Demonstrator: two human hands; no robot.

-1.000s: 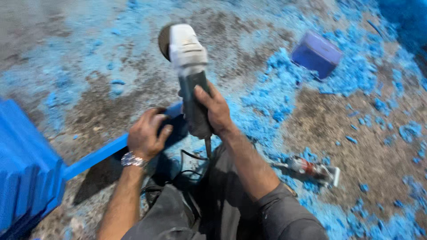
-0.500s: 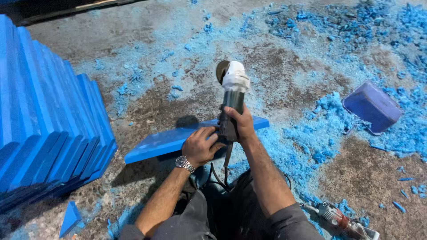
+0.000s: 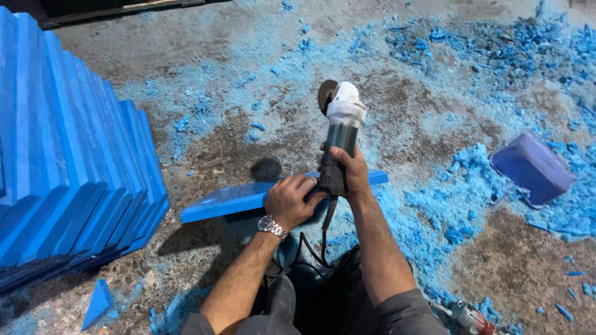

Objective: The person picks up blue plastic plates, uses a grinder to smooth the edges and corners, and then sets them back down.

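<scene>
The right hand [image 3: 351, 174] is clenched round the body of an angle grinder [image 3: 339, 133] held above the floor — long axis running away from the person, disc end farthest — while the left hand [image 3: 290, 200] presses flat on a blue board [image 3: 230, 200] lying crosswise beneath.

Right hand [image 3: 349, 172] wrapped around the angle grinder [image 3: 338, 133] body, disc end raised, pointing away. Left hand [image 3: 289, 200] pressed flat on blue foam strip [image 3: 230, 201] lying on the floor [image 3: 205, 43]. Stack of blue foam panels [image 3: 68, 174] at left. Blue box [image 3: 532, 167] at right, amid blue shavings [image 3: 459, 205].
</scene>
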